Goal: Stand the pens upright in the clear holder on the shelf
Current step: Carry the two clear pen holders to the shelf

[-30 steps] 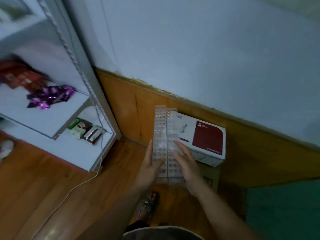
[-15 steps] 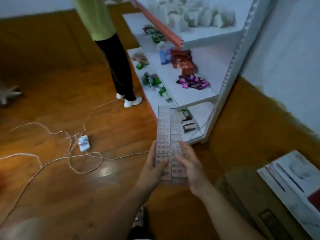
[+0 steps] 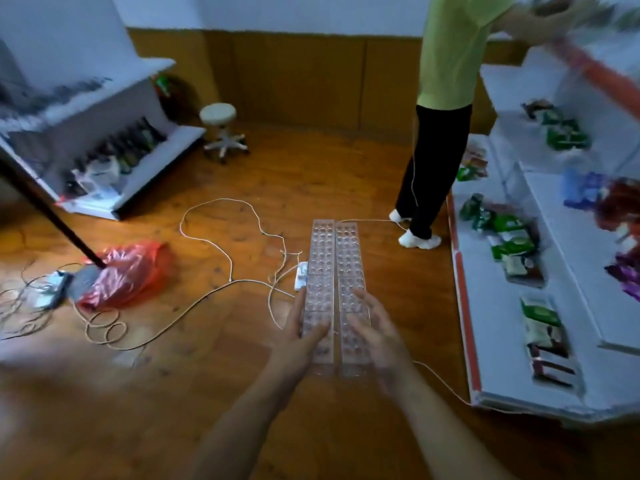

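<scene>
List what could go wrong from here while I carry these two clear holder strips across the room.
1. White cables loop across the wooden floor just ahead of the hands, a likely trip hazard.
2. The two clear holder strips are gripped only at their near ends by the left hand and right hand; the long far ends could sag or slip apart.
3. A standing person is close to the white shelf, so a bump is possible.

Dim room with a glossy brown wooden floor (image 3: 242, 393)

White walls over brown wood wainscot (image 3: 294, 74); a round white wheeled stool (image 3: 220, 128) at 11 o'clock, white metal shelving (image 3: 502, 341) at 3, tangled white cables (image 3: 221, 268) at 9.
</scene>
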`<act>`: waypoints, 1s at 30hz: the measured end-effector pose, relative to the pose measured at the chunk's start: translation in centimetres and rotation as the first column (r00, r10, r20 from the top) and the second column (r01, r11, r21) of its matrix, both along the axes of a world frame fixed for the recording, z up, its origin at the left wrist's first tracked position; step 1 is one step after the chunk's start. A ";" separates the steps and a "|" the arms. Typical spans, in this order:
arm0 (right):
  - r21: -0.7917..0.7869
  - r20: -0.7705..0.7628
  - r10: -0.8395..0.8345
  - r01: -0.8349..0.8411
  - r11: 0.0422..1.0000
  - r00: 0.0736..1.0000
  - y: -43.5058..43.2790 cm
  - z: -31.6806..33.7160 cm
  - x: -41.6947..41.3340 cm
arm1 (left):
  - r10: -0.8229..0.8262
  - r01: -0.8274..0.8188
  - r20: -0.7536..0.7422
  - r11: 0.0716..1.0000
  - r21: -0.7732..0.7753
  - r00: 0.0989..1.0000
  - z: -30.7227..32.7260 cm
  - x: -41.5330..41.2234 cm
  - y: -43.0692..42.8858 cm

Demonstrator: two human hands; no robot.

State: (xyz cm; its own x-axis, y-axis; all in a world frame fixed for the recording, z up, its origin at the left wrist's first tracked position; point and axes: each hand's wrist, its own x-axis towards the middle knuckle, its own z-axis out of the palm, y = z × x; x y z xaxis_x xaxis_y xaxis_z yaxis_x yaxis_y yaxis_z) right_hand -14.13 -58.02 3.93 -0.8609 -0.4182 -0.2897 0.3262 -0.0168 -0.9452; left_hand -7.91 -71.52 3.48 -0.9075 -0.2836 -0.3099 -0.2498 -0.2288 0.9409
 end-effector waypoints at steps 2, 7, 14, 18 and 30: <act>0.031 -0.020 0.054 -0.053 0.998 0.998 -3.0 -0.1 -1.9 | 0.065 -0.064 0.014 0.998 -0.022 0.998 -0.2 -1.5 -2.9; 0.054 -0.031 0.115 -0.114 0.992 0.993 -8.8 -1.3 -8.6 | 0.161 -0.161 0.023 0.986 -0.037 0.987 -1.1 -6.3 -8.1; 0.016 -0.044 0.210 -0.210 0.978 0.977 -16.8 -2.9 -21.3 | 0.361 -0.361 0.031 0.932 -0.006 0.932 -1.1 -15.9 -15.1; 0.018 -0.034 0.293 -0.292 0.956 0.956 -21.7 -2.7 -26.3 | 0.470 -0.473 0.080 0.880 0.037 0.879 0.0 -19.6 -19.2; 0.016 -0.015 0.505 -0.505 0.863 0.863 -44.6 -4.7 -36.4 | 0.600 -0.601 0.030 0.799 0.018 0.800 -2.6 -28.2 -38.4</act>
State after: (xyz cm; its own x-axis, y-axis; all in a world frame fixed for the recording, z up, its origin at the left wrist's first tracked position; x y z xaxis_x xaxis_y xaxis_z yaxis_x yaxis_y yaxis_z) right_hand -50.57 -102.63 -0.74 -0.5380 -0.7938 -0.2836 0.2701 0.1564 -0.9501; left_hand -36.12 -109.92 0.86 -0.5511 -0.7612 -0.3417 -0.0746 -0.3629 0.9288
